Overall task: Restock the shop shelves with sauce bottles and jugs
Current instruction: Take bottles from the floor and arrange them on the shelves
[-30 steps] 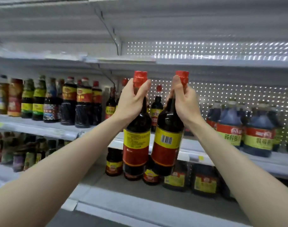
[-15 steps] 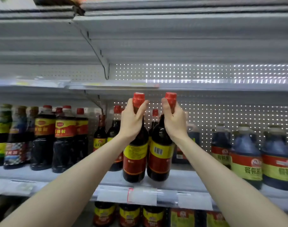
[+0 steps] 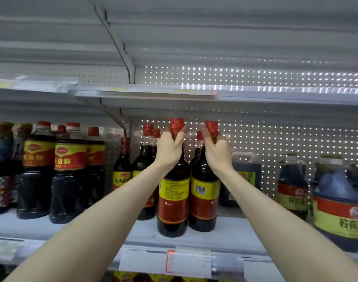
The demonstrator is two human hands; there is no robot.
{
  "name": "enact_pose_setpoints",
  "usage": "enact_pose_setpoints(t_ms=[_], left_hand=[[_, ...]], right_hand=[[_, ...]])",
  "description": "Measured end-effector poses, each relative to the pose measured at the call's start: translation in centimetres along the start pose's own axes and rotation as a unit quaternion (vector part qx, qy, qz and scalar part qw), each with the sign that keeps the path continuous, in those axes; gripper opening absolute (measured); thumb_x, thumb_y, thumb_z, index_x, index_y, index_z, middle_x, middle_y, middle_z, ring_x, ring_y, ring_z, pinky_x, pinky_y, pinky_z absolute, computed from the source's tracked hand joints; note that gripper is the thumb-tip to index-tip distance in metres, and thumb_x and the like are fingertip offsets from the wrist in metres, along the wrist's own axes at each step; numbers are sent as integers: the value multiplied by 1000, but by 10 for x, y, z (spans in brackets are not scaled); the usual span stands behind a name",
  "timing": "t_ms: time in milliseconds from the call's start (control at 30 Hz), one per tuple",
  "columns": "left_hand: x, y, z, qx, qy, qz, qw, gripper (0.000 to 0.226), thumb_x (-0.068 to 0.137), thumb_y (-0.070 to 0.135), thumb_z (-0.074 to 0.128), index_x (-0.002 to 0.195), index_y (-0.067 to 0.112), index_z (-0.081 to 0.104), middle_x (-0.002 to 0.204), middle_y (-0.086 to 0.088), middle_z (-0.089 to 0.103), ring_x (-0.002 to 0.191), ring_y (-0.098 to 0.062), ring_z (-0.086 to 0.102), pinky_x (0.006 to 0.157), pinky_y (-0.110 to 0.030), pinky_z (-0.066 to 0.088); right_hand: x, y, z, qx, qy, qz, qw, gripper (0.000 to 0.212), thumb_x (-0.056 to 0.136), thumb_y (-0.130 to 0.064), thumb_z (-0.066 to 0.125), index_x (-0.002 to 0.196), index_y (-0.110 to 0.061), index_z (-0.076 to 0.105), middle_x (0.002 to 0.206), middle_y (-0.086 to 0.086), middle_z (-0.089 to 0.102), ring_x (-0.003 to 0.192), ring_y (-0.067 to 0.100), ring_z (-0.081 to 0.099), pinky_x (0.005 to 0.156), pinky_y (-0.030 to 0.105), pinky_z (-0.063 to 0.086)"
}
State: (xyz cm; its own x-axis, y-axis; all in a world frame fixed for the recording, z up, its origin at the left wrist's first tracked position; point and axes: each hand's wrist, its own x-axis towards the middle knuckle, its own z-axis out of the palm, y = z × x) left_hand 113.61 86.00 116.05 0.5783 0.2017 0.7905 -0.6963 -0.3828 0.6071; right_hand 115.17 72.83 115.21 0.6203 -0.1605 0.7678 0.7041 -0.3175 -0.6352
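Two dark sauce bottles with red caps and yellow-and-red labels stand side by side on the grey shelf (image 3: 231,235). My left hand (image 3: 169,150) grips the neck of the left bottle (image 3: 173,202) just below its cap. My right hand (image 3: 216,152) grips the neck of the right bottle (image 3: 203,200) the same way. Both bottle bases appear to rest on the shelf board, near its front edge. More bottles of the same kind (image 3: 145,159) stand right behind them.
Large dark bottles with red-and-yellow labels (image 3: 69,174) fill the shelf's left part. A square jug with a handle (image 3: 245,176) stands behind my right wrist, and round jugs (image 3: 337,202) line the right. The shelf above (image 3: 194,93) hangs low over the caps. Price tags (image 3: 188,261) run along the front rail.
Both hands carried the two bottles forward and down onto the shelf among the others. My view came closer to the shelf and rose.
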Motion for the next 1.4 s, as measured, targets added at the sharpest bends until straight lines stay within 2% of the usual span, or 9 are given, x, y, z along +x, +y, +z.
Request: enact_pose_setpoints(t_ms=[167, 267, 367, 433, 533, 600, 767, 1000, 1400], left_hand=[[9, -11, 2, 14, -37, -40, 998, 25, 98, 43, 47, 98, 19, 43, 78, 1, 51, 62, -7, 43, 57, -24, 37], [9, -15, 3, 34, -57, -63, 996, 43, 99, 45, 43, 122, 9, 46, 80, 0, 54, 67, -9, 48, 51, -13, 36], [3, -14, 4, 39, -68, -60, 995, 67, 97, 49, 40, 147, 8, 21, 126, -13, 58, 109, -22, 55, 77, -19, 38], [0, -13, 4, 38, -70, -64, 995, 66, 98, 47, 39, 147, 7, 20, 130, -15, 55, 122, -29, 51, 81, -24, 35], [-1, -15, 4, 67, -75, -56, 993, 45, 100, 44, 40, 130, 11, 36, 73, -2, 54, 66, -22, 59, 58, -26, 38], [-5, -23, 5, 102, -72, -59, 990, 26, 100, 42, 41, 89, 19, 40, 59, -1, 44, 53, -21, 45, 53, -29, 36], [-31, -39, 3, 85, -39, -70, 993, 35, 97, 44, 46, 97, 9, 46, 89, -7, 56, 85, -23, 54, 73, -34, 43], [-93, -86, 1, -35, -42, -77, 996, 82, 77, 69, 57, 138, 20, 35, 132, -2, 51, 125, -18, 48, 105, -39, 41], [-110, -111, -1, -51, -72, -110, 990, 102, 54, 86, 61, 138, 35, 33, 130, 1, 50, 121, -16, 50, 103, -45, 45]], right_hand=[[7, 7, 5, 8, -10, 34, 999, 55, 92, -61, 42, 123, -17, 56, 106, -2, 64, 108, 24, 59, 80, 26, 39], [15, 13, 11, -28, -28, 39, 998, 57, 93, -61, 39, 119, -15, 58, 103, -3, 60, 98, 19, 57, 81, 27, 34], [22, 20, 12, -58, -34, 47, 997, 56, 96, -57, 37, 121, -10, 55, 103, 1, 56, 102, 24, 57, 79, 28, 33], [23, 24, 12, -83, -49, 50, 994, 55, 98, -53, 35, 126, -8, 49, 107, 7, 55, 107, 28, 55, 79, 29, 32], [22, 26, 13, -94, -72, 53, 992, 53, 100, -50, 34, 130, -8, 43, 113, 11, 57, 97, 26, 54, 79, 30, 35], [18, 26, 13, -83, -75, 55, 992, 51, 99, -51, 33, 130, -11, 42, 109, 6, 55, 100, 26, 55, 78, 30, 35], [-15, 39, 2, -4, -86, 89, 992, 47, 100, -46, 37, 141, -22, 39, 137, 4, 49, 129, 23, 45, 93, 26, 32], [-75, 77, -12, 62, -121, 121, 983, 60, 95, -39, 54, 146, -28, 25, 133, -4, 54, 117, 10, 54, 98, 34, 48], [-87, 92, -13, -48, -109, 125, 985, 66, 77, -49, 74, 131, -36, 39, 123, 1, 43, 114, 21, 50, 101, 43, 45]])
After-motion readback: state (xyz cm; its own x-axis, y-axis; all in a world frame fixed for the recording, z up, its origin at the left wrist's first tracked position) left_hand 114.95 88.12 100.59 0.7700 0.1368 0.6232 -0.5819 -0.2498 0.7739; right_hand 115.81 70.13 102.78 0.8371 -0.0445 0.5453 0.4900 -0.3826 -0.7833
